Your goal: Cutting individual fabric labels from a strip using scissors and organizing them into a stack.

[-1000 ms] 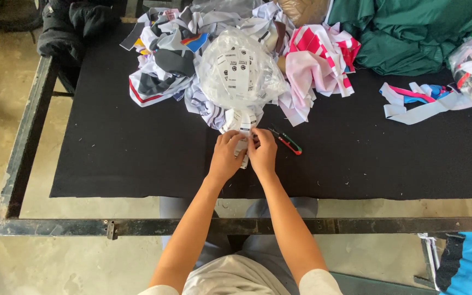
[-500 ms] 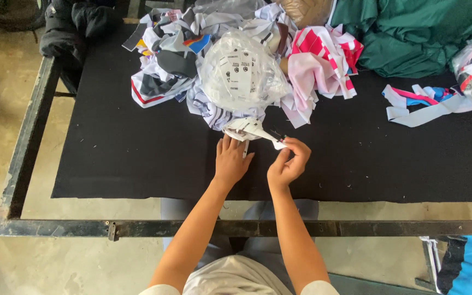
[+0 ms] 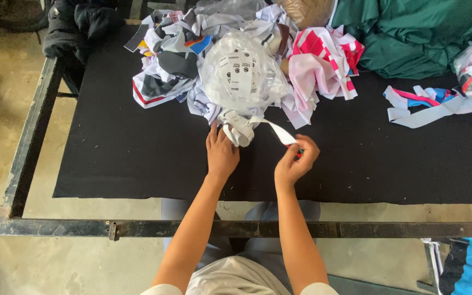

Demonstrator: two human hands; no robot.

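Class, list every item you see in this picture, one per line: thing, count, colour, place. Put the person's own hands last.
table: one, dark metal frame, fills the view
table mat: one, black, covering the table top
clear bag of labels: one, see-through with white labels, top centre
white strip: one, stretched from the bag's neck toward the right hand
fabric scraps: a pile, white, grey and red, left of the bag
pink fabric: one bundle, right of the bag
green cloth: one, top right
left hand: on the bag's neck
right hand: pinching the strip
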